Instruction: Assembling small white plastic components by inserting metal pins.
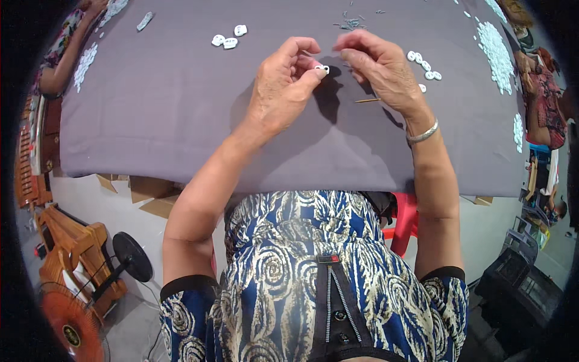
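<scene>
My left hand (282,84) pinches a small white piece with round holes (324,69) between thumb and fingertips, above the cloth-covered table. Close by on its right, my right hand (377,66) has its thumb and forefinger drawn together. Whatever they hold, if anything, is too small to make out. A thin brown pointed stick (367,101) shows beside the right palm; I cannot tell whether it lies on the cloth or is held. Several white two-holed pieces (426,65) lie to the right of that hand. Left of my left hand rest 3 larger white pieces (230,43).
Small grey pins (351,24) are scattered at the far middle of the grey cloth (181,120). A big heap of white pieces (496,57) lies at the right, a smaller one (85,65) at the left. People sit at both sides. An orange fan (69,326) stands lower left.
</scene>
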Demonstrator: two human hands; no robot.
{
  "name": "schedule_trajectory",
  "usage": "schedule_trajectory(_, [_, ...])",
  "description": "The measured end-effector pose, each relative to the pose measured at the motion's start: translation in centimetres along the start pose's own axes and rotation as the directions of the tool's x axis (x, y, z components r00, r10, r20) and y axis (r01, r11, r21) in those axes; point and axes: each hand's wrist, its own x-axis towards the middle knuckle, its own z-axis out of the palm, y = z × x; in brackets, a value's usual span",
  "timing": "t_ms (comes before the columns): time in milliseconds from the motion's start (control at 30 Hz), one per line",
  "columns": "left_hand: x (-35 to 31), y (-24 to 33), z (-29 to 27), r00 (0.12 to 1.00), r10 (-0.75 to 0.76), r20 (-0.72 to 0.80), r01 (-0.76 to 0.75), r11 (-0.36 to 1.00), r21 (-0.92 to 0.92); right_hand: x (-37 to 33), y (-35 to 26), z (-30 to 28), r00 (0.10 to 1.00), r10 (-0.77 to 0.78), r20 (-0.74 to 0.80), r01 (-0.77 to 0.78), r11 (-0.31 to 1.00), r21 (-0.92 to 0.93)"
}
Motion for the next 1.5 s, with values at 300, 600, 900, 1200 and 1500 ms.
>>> schedule_trajectory(300, [-0.2, 0.3, 0.1, 0.997, 0.013, 0.082, -0.025, 0.987, 0.156, -0.4, -0.7, 0.6, 0.994, 0.102, 0.039, -0.104, 0.991, 0.078])
schedule_trajectory(600, [-0.3, 0.3, -0.1, 0.995, 0.052, 0.081, -0.068, 0.977, 0.204, -0.3, -0.2, 1.1, 0.997, 0.005, 0.074, 0.003, 0.993, -0.115])
schedule_trajectory(900, [-0.2, 0.0, 0.1, 0.995, 0.068, 0.077, -0.082, 0.977, 0.196, -0.3, 0.0, 0.8, 0.997, 0.023, 0.076, -0.017, 0.997, -0.074])
schedule_trajectory(1200, [-0.2, 0.0, 0.0, 0.993, 0.091, 0.08, -0.106, 0.973, 0.203, -0.5, -0.6, 1.0, 0.992, 0.096, 0.076, -0.097, 0.995, 0.007])
schedule_trajectory(1500, [-0.3, -0.1, 0.0, 0.994, 0.063, 0.088, -0.081, 0.973, 0.216, -0.3, 0.3, 1.2, 0.996, -0.018, 0.088, 0.029, 0.991, -0.132])
